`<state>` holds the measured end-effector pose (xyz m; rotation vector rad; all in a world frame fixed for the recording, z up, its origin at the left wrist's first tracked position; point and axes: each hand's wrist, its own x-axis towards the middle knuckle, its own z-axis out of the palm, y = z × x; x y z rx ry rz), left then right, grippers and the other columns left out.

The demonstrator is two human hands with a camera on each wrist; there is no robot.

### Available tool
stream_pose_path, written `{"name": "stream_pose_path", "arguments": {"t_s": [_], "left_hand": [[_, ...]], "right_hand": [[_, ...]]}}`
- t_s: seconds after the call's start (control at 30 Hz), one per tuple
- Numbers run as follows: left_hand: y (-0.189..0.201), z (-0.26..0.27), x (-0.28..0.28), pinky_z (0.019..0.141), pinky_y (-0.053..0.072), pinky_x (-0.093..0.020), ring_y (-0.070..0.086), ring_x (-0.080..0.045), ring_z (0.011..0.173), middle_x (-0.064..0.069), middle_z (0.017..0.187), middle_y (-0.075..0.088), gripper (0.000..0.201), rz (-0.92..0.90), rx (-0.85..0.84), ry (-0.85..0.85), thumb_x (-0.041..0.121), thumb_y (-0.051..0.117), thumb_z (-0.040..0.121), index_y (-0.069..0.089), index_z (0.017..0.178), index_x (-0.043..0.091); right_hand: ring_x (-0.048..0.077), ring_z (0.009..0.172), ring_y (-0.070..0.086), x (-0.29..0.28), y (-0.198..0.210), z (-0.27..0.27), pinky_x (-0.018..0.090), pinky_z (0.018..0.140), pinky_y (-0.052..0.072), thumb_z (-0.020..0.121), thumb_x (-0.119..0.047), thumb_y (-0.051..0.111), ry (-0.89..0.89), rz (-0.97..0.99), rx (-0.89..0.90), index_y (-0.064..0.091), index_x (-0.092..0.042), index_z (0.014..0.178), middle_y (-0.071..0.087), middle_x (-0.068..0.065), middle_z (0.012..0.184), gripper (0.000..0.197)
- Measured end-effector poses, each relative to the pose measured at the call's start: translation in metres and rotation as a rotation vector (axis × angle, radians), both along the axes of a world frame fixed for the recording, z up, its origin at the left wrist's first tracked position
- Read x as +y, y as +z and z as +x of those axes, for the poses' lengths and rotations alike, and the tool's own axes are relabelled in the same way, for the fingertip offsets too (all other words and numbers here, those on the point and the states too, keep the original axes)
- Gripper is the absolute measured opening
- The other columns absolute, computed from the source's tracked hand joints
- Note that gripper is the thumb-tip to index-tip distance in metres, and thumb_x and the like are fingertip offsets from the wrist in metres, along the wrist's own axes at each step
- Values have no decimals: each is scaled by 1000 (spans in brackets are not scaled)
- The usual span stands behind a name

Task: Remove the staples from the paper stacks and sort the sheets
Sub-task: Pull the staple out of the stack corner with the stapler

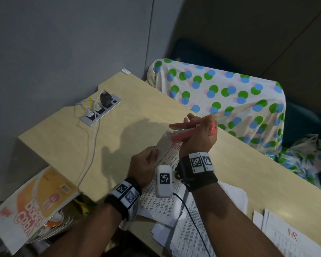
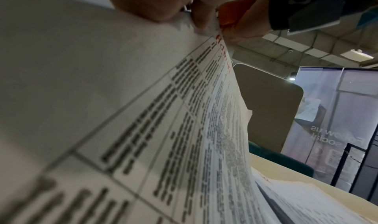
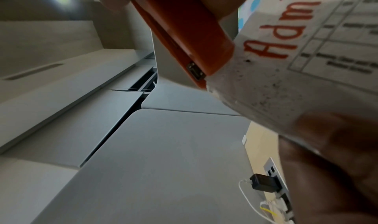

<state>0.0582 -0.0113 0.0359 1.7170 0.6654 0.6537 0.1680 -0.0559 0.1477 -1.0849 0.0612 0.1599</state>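
My left hand grips a stapled stack of printed sheets and lifts its top corner above the desk. The top page carries a table and a red handwritten word. My right hand holds a coral-red stapler, its front end set against the stack's corner. In the left wrist view the sheets fan out, and my fingertips pinch their upper edge beside the stapler. The staple itself is not visible.
More loose printed sheets lie on the wooden desk near me, another pile at the right. A power strip with plugs and cables sits on the desk's left. A copy-paper wrapper lies lower left; a dotted cloth hangs beyond the far edge.
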Motion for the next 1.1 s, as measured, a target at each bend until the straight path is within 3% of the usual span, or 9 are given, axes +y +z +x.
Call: {"name": "stream_pose_path", "arguments": {"t_s": [0.13, 0.2, 0.33, 0.4, 0.5, 0.63, 0.77, 0.97, 1.1], "left_hand": [[-1, 0, 0, 57, 50, -23, 61, -7, 65, -1, 79, 69, 30, 59, -11, -8, 35, 45, 92, 65, 97, 13], [-2, -2, 1, 59, 51, -26, 61, -10, 66, -3, 79, 69, 31, 76, -10, -16, 35, 44, 92, 65, 97, 13], [0, -5, -1, 65, 45, -14, 59, 4, 72, -4, 89, 71, 42, 81, -4, -61, 51, 41, 91, 66, 103, 19], [0, -3, -1, 77, 49, -22, 63, -10, 82, -16, 100, 70, 57, -68, -32, -47, 69, 46, 76, 68, 101, 23], [-1, -3, -2, 86, 52, -49, 65, -34, 92, -24, 100, 68, 39, -76, 2, -19, 47, 52, 78, 67, 104, 22], [-1, -8, -2, 69, 55, -32, 65, -20, 74, -5, 88, 71, 27, 118, 35, -68, 34, 43, 93, 62, 108, 20], [-5, -7, 0, 65, 43, -9, 59, -9, 69, -1, 85, 70, 22, 197, 66, -31, 22, 48, 94, 64, 109, 17], [-3, -11, -3, 70, 52, -25, 65, -13, 77, -5, 93, 72, 21, 106, 57, -37, 16, 52, 94, 65, 111, 16], [1, -14, -7, 69, 52, -25, 62, -11, 73, -7, 88, 72, 21, 49, 88, -74, 14, 55, 93, 65, 111, 16]], "right_hand": [[24, 67, 69, 1, -10, -3, 56, 80, 57, 99, -29, 50, 32, -57, -52, 54, -12, 78, 64, 0, 59, 28], [30, 61, 67, 1, -13, -2, 61, 72, 57, 97, -35, 52, 84, -101, -60, 53, -8, 80, 64, 3, 56, 32], [28, 49, 62, 5, -10, 4, 49, 58, 56, 95, -37, 57, 167, -259, -82, 57, -2, 81, 62, 10, 57, 37], [26, 46, 61, 9, -5, 4, 45, 57, 56, 95, -39, 57, 203, -340, -104, 57, -5, 74, 62, 7, 54, 40], [20, 40, 60, 14, 1, 4, 43, 58, 56, 95, -44, 55, 229, -418, -106, 54, -12, 65, 59, 2, 47, 44], [19, 39, 58, 18, 6, 4, 41, 59, 54, 93, -48, 55, 256, -460, -60, 52, -14, 64, 57, 1, 45, 45], [20, 39, 57, 22, 10, 3, 39, 56, 53, 92, -47, 56, 256, -504, -35, 54, -13, 65, 57, 3, 45, 44], [19, 34, 55, 24, 13, 6, 32, 48, 49, 92, -39, 56, 287, -534, 41, 54, -11, 69, 56, 8, 50, 37], [19, 29, 46, 23, 9, 6, 30, 45, 44, 90, -33, 56, 261, -485, 113, 50, -10, 64, 48, 4, 40, 35]]}}
